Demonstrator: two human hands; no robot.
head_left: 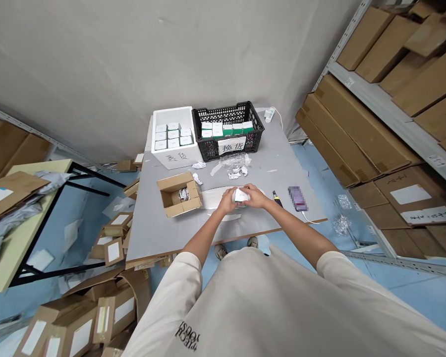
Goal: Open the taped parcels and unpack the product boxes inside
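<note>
Between my two hands, over the front part of the grey table [163, 238], is a small white box [241, 195]. My left hand [227, 201] is closed on its left side, and my right hand [255, 196] grips it from the right. Beneath them lies a pale sheet of wrapping [212, 198]. To the left stands an opened cardboard box [171, 206] with crumpled paper [184, 194] inside. A yellow and black utility knife [277, 199] rests to the right of my right hand, beside a phone [297, 198] on a white cable.
Behind, a white foam box [176, 159] and a black plastic crate [228, 149] hold several small boxes. Bubble wrap [233, 160] and paper scraps [238, 172] lie before the crate. Shelving with cartons [357, 134] flanks the right; discarded cartons [78, 322] pile up on the left floor.
</note>
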